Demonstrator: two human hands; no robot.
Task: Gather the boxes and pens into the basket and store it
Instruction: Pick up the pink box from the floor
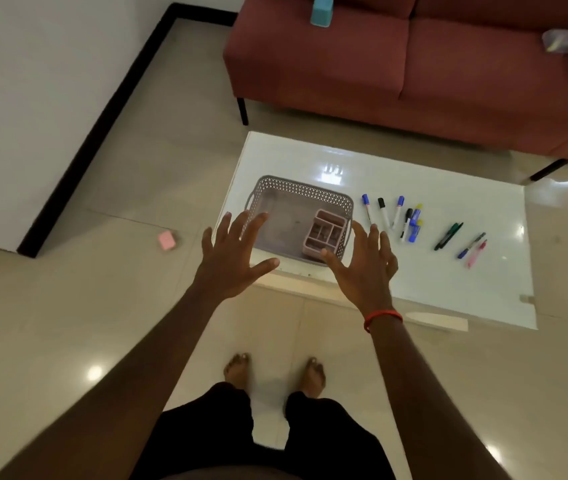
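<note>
The person stands on the tiled floor facing a low white table, both arms stretched forward. The left hand is spread wide, fingers apart, holding nothing; it hovers over the near left corner of the grey basket. The right hand is likewise spread wide and empty, poised over the basket's near right corner, with a red band on its wrist. Whether either hand touches the basket cannot be told from this view. The basket sits at the left end of the table, and a pink divided box lies inside it against the right wall. To the right of the basket, on the table top, lies a loose row of markers with blue, black and yellow caps, close together. Further right lie two dark green pens, and beyond them a blue pen beside a pink pen. A small pink box lies on the floor well left of the table, near the wall. Behind the table stands a dark red sofa; a light blue box rests on its left seat, and a blurred clear item lies on its right seat.
</note>
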